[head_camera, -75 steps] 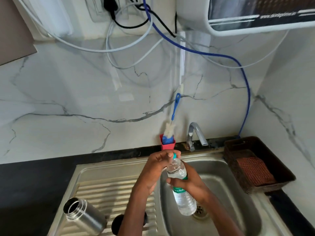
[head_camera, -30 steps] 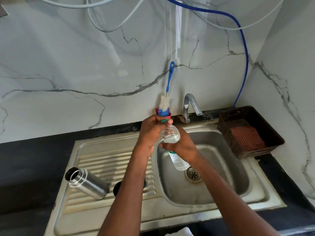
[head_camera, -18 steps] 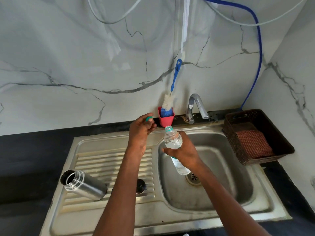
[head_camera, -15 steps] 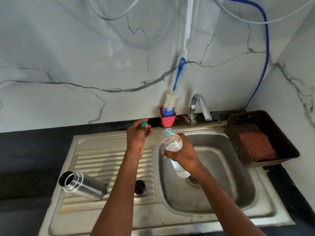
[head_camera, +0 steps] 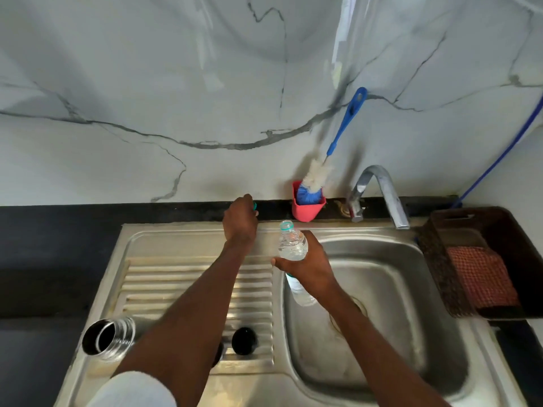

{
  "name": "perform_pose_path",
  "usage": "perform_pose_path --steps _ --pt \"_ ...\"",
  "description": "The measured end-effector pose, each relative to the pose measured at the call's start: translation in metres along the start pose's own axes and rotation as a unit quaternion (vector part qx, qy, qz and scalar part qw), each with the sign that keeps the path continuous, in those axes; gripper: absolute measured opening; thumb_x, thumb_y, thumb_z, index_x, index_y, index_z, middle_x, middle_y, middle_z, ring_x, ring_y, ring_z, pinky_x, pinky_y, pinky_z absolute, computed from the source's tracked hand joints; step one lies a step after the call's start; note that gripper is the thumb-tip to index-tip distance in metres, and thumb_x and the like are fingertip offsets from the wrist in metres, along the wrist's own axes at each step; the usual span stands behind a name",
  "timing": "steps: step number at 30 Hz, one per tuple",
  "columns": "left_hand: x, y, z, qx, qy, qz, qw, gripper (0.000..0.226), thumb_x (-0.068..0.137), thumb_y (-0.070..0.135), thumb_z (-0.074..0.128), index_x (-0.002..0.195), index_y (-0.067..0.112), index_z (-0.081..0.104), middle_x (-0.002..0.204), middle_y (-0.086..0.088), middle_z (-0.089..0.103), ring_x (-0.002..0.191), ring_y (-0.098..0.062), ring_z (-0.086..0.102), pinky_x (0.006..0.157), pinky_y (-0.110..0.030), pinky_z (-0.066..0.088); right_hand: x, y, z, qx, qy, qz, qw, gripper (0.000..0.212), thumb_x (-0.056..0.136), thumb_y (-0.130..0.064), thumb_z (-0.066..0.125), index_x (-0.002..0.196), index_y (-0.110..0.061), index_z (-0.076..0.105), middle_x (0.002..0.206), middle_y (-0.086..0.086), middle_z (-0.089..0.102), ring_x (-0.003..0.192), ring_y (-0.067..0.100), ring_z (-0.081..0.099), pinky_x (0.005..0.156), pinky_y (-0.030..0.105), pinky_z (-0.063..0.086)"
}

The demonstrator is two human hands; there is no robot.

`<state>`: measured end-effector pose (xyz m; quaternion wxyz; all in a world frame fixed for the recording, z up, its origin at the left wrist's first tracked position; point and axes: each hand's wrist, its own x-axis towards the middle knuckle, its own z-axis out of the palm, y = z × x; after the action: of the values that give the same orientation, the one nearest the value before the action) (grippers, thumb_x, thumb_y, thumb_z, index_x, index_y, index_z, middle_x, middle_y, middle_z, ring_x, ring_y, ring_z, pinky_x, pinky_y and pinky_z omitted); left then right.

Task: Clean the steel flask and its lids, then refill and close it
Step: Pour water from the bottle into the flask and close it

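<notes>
The open steel flask (head_camera: 108,338) lies on its side on the draining board at the lower left, mouth toward me, partly behind my left forearm. A black lid (head_camera: 244,341) rests on the ridges to its right; a second dark lid is mostly hidden under my arm. My right hand (head_camera: 308,267) grips a clear plastic water bottle (head_camera: 291,245), uncapped and upright over the basin's left edge. My left hand (head_camera: 240,220) is stretched to the sink's back rim, fingers pinched on the bottle's small green cap (head_camera: 254,205).
The steel sink (head_camera: 382,333) has a drain under my right wrist. A tap (head_camera: 379,195) stands at the back, beside a red cup (head_camera: 308,207) holding a blue bottle brush (head_camera: 338,142). A dark basket (head_camera: 482,259) with a red cloth sits on the right.
My left hand twisted the green cap off the water bottle and carried it away to the back-left rim of the sink. The right hand kept holding the bottle.
</notes>
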<state>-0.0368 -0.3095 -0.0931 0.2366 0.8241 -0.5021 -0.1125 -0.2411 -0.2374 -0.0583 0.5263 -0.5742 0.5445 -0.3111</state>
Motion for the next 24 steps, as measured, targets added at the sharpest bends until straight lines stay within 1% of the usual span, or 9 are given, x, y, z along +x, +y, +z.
perform_pose_path --steps 3,6,9,12,15,17,19,22,24 --pt "0.014 -0.006 0.009 0.075 -0.05 0.03 0.996 0.01 0.097 0.008 0.065 0.106 0.005 0.069 0.11 -0.015 0.069 0.104 -0.039 0.065 0.082 -0.044 0.054 0.009 0.002 0.003 -0.002 -0.005 0.008 1.0 0.061 0.062 -0.026 0.1 0.11 -0.024 0.064 0.098 -0.008 0.074 0.091 0.009 0.07 0.085 0.028 0.055" --pt "0.02 -0.013 0.018 0.105 -0.06 0.041 0.992 0.014 0.099 0.006 0.061 0.109 0.004 0.072 0.113 -0.015 0.069 0.107 -0.036 0.064 0.088 -0.045 0.055 0.014 0.003 0.001 -0.01 -0.016 0.01 1.0 0.06 0.063 -0.025 0.1 0.111 -0.025 0.064 0.099 -0.009 0.074 0.091 0.006 0.07 0.082 0.022 0.054" --pt "0.022 -0.017 0.022 0.124 -0.051 0.059 0.989 0.015 0.097 0.005 0.063 0.107 0.005 0.073 0.114 -0.012 0.067 0.105 -0.034 0.063 0.086 -0.044 0.055 0.015 0.007 -0.003 -0.012 -0.017 0.012 1.0 0.059 0.064 -0.024 0.099 0.11 -0.025 0.064 0.099 -0.009 0.075 0.09 0.006 0.07 0.081 0.021 0.053" --pt "0.021 -0.018 0.021 0.124 -0.052 0.066 0.989 0.016 0.096 0.003 0.061 0.107 0.006 0.073 0.113 -0.012 0.066 0.105 -0.035 0.063 0.085 -0.044 0.055 0.014 0.01 -0.007 -0.013 -0.011 0.016 1.0 0.056 0.065 -0.024 0.099 0.109 -0.023 0.064 0.098 -0.007 0.074 0.09 0.009 0.07 0.082 0.026 0.055" --pt "0.016 -0.015 0.014 0.109 -0.035 0.068 0.991 0.02 0.096 0.003 0.062 0.113 0.01 0.07 0.113 -0.011 0.067 0.104 -0.034 0.064 0.083 -0.041 0.054 0.007 0.011 -0.01 -0.01 -0.009 0.018 1.0 0.055 0.066 -0.023 0.098 0.109 -0.023 0.064 0.098 -0.007 0.074 0.09 0.009 0.07 0.081 0.027 0.054" --pt "0.005 -0.011 0.007 0.061 -0.003 0.038 0.997 0.022 0.096 0.005 0.064 0.115 0.015 0.071 0.113 -0.008 0.07 0.103 -0.032 0.066 0.081 -0.039 0.054 0.002 0.012 -0.013 -0.007 -0.005 0.021 1.0 0.055 0.066 -0.023 0.098 0.109 -0.025 0.064 0.098 -0.007 0.074 0.09 0.01 0.071 0.082 0.03 0.056" --pt "-0.018 -0.002 -0.003 -0.051 0.063 -0.02 0.997 0.017 0.097 0.013 0.066 0.11 0.02 0.074 0.109 -0.003 0.075 0.099 -0.028 0.07 0.081 -0.035 0.054 -0.007 0.011 -0.015 -0.001 0.007 0.022 1.0 0.054 0.066 -0.023 0.098 0.108 -0.025 0.064 0.097 -0.007 0.074 0.089 0.01 0.071 0.082 0.029 0.056" --pt "-0.071 0.013 -0.023 -0.21 0.158 -0.035 0.964 0.01 0.099 0.019 0.069 0.105 0.02 0.076 0.099 0.004 0.077 0.089 -0.018 0.072 0.079 -0.032 0.056 -0.024 0.007 -0.016 0.009 0.03 0.023 0.999 0.054 0.067 -0.022 0.097 0.107 -0.026 0.062 0.096 -0.008 0.073 0.087 0.004 0.069 0.076 0.017 0.051" --pt "-0.112 0.014 -0.037 -0.278 0.169 -0.03 0.945 0.011 0.102 0.023 0.067 0.107 0.019 0.077 0.099 0.008 0.077 0.088 -0.013 0.071 0.082 -0.035 0.059 -0.037 0.003 -0.017 0.013 0.038 0.024 0.999 0.055 0.067 -0.023 0.097 0.109 -0.026 0.061 0.097 -0.01 0.072 0.087 -0.001 0.068 0.073 0.011 0.048"
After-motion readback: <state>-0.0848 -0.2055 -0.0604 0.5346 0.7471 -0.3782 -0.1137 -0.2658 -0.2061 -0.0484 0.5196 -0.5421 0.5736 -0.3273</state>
